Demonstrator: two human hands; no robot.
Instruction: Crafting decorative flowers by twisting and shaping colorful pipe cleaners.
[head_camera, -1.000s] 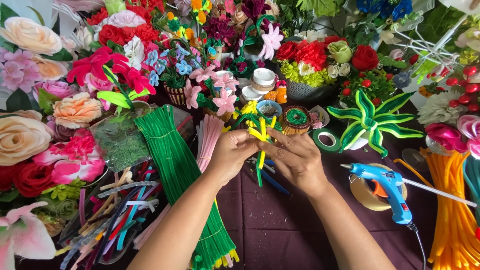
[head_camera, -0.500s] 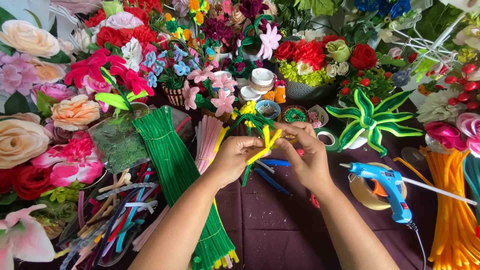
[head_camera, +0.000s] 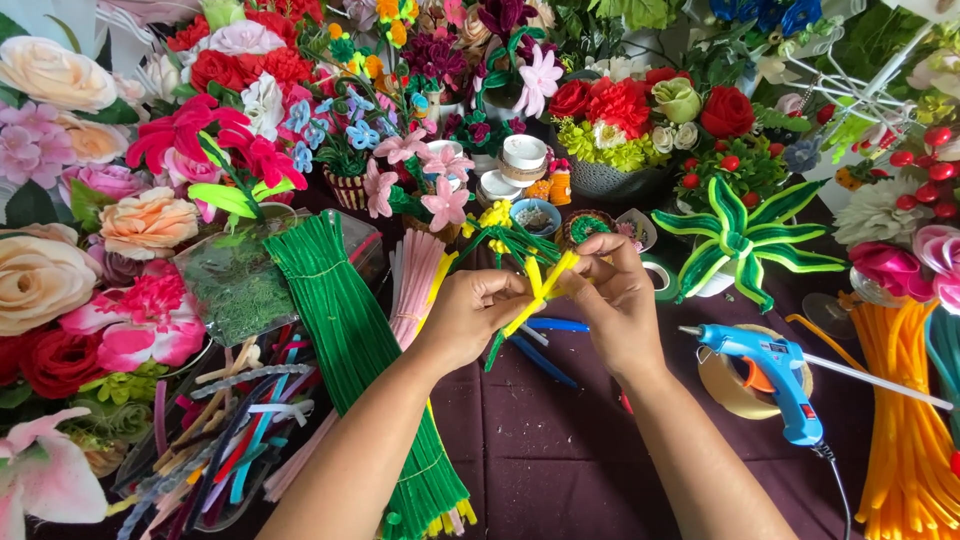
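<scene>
Yellow pipe cleaners (head_camera: 540, 285) pinched between left hand (head_camera: 472, 312) and right hand (head_camera: 612, 298).

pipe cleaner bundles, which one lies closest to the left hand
The pink bundle, lying just beside the left hand. The long green bundle sits one step further left, and the orange bundle is far off at the right edge.

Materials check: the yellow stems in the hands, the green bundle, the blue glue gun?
Yellow stems, pinched between left hand and right hand: likely chenille pipe cleaners, fuzzy and matte, holding bent shapes.
Green bundle: same fuzzy pile, thin straight stems tied together.
Glue gun: smooth, slightly glossy blue shell, probably moulded plastic.
</scene>
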